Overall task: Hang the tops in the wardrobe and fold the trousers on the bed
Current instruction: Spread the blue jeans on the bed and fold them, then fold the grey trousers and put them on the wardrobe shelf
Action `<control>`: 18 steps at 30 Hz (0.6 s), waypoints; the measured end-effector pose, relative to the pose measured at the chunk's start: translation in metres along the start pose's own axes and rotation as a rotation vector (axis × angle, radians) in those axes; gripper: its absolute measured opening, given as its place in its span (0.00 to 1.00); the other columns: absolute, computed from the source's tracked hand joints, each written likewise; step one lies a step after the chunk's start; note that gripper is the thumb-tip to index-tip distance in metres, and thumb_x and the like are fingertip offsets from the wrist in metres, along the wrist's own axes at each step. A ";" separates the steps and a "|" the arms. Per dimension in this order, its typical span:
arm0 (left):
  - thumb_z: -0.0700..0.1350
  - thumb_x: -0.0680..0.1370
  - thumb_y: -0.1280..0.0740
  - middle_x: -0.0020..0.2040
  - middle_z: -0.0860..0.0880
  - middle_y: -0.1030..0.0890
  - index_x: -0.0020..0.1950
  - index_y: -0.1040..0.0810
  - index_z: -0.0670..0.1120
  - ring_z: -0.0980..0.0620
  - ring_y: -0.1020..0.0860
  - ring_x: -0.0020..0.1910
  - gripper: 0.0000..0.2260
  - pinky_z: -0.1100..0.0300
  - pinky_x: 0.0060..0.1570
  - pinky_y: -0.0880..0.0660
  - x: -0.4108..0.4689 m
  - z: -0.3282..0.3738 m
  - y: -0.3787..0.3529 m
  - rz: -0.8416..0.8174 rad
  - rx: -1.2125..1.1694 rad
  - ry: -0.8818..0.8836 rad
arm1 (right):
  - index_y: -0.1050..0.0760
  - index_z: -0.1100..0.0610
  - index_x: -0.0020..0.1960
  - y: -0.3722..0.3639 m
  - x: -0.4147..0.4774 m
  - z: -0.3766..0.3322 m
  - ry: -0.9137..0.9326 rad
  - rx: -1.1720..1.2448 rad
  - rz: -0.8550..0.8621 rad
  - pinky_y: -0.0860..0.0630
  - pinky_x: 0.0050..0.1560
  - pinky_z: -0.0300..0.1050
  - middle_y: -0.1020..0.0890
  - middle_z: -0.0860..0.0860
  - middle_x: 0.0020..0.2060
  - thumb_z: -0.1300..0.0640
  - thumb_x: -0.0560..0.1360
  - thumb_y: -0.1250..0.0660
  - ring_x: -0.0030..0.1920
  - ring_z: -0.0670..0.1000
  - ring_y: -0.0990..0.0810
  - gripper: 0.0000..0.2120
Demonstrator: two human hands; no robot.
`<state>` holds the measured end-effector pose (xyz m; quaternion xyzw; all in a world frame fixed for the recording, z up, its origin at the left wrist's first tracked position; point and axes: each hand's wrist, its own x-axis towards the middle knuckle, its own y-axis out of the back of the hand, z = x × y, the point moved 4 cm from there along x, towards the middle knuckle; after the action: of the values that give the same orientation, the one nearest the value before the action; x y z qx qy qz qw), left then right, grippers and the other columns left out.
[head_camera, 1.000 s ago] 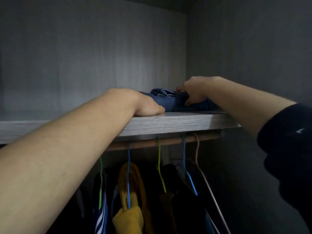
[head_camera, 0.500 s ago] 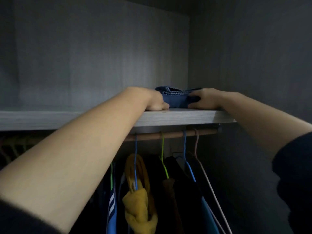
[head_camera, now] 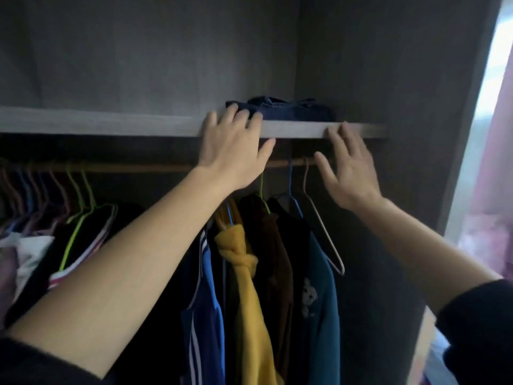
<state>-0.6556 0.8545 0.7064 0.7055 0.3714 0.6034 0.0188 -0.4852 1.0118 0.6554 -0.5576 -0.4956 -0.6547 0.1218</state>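
Both hands are raised to the upper shelf (head_camera: 111, 125) of the wardrobe (head_camera: 347, 65), and both are released, holding nothing. The left hand (head_camera: 236, 151) is wide open with the fingers straight and spread. Its fingertips reach over the front edge of the shelf up to the left end of the folded dark blue trousers (head_camera: 294, 112), but it cannot be told whether they really touch the cloth. The right hand (head_camera: 349, 173) is open too, with the fingers spread and the palm turned to the wardrobe. Its fingertips are in front of the shelf edge, below the right end of the trousers, and this hand is a little blurred. The trousers lie on the shelf as a flat stack, near the right side wall and close to the front edge. Under the shelf runs a wooden rail (head_camera: 144, 167), and the tops hang there on thin hangers. Below the left hand hang a blue striped top (head_camera: 211, 301), a yellow top (head_camera: 247, 279) with a knot in its cloth and a brown top (head_camera: 274, 245) on a green hanger. To the right of them hangs a teal top (head_camera: 319, 307) with a small bear print. One pale empty hanger (head_camera: 324, 232) hangs just under the right hand. At the left end of the rail a group of empty hangers (head_camera: 33, 190) is pushed together, beside a dark top on a green hanger (head_camera: 75, 226). A pink curtain (head_camera: 494, 190) shows at the right edge.
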 end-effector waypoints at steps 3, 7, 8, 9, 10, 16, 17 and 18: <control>0.57 0.81 0.45 0.72 0.40 0.30 0.69 0.26 0.47 0.40 0.35 0.73 0.23 0.37 0.72 0.43 -0.058 0.025 -0.020 0.198 -0.148 -0.001 | 0.42 0.55 0.80 -0.029 -0.077 -0.002 0.002 -0.051 -0.042 0.44 0.77 0.56 0.44 0.60 0.79 0.42 0.82 0.44 0.78 0.61 0.45 0.30; 0.55 0.80 0.43 0.72 0.40 0.29 0.69 0.26 0.46 0.41 0.34 0.73 0.22 0.38 0.70 0.39 -0.145 0.077 -0.063 0.016 -0.324 0.073 | 0.48 0.52 0.81 -0.057 -0.170 0.008 -0.024 -0.096 -0.229 0.47 0.77 0.55 0.48 0.57 0.80 0.39 0.82 0.49 0.80 0.58 0.49 0.32; 0.56 0.80 0.44 0.73 0.40 0.31 0.71 0.28 0.46 0.41 0.35 0.74 0.23 0.38 0.69 0.39 -0.166 0.090 -0.071 -0.071 -0.328 0.067 | 0.49 0.52 0.81 -0.059 -0.191 0.013 -0.037 -0.113 -0.271 0.48 0.77 0.55 0.48 0.57 0.80 0.38 0.82 0.50 0.80 0.57 0.49 0.32; 0.57 0.81 0.45 0.74 0.40 0.33 0.72 0.29 0.47 0.41 0.37 0.75 0.24 0.38 0.69 0.39 -0.185 0.102 -0.076 -0.153 -0.318 0.056 | 0.49 0.52 0.81 -0.059 -0.210 0.018 -0.048 -0.129 -0.306 0.48 0.77 0.55 0.49 0.57 0.80 0.37 0.82 0.50 0.80 0.57 0.50 0.32; 0.58 0.81 0.46 0.76 0.40 0.35 0.74 0.31 0.47 0.41 0.38 0.75 0.25 0.38 0.69 0.39 -0.202 0.112 -0.079 -0.222 -0.299 0.046 | 0.49 0.52 0.81 -0.056 -0.227 0.025 -0.059 -0.141 -0.332 0.48 0.78 0.56 0.49 0.57 0.80 0.37 0.82 0.50 0.80 0.57 0.50 0.33; 0.59 0.81 0.49 0.78 0.40 0.40 0.77 0.37 0.48 0.41 0.43 0.77 0.27 0.36 0.70 0.39 -0.242 0.163 -0.051 -0.365 -0.218 -0.002 | 0.51 0.50 0.81 -0.012 -0.283 0.087 -0.137 -0.142 -0.394 0.53 0.78 0.55 0.49 0.56 0.80 0.37 0.82 0.53 0.80 0.58 0.51 0.32; 0.59 0.81 0.49 0.78 0.40 0.40 0.77 0.37 0.48 0.41 0.42 0.77 0.27 0.37 0.70 0.39 -0.238 0.177 -0.042 -0.363 -0.212 -0.012 | 0.51 0.50 0.81 0.001 -0.290 0.098 -0.143 -0.147 -0.394 0.56 0.78 0.54 0.49 0.56 0.80 0.37 0.82 0.53 0.80 0.58 0.51 0.32; 0.59 0.81 0.49 0.78 0.40 0.40 0.77 0.37 0.48 0.41 0.42 0.77 0.27 0.37 0.70 0.40 -0.233 0.194 -0.034 -0.358 -0.220 -0.017 | 0.51 0.50 0.81 0.015 -0.299 0.110 -0.149 -0.152 -0.395 0.58 0.77 0.53 0.49 0.56 0.80 0.37 0.82 0.53 0.80 0.58 0.52 0.31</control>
<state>-0.5036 0.8334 0.4430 0.6271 0.4224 0.6213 0.2056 -0.3031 0.9737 0.3967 -0.5040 -0.5521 -0.6583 -0.0882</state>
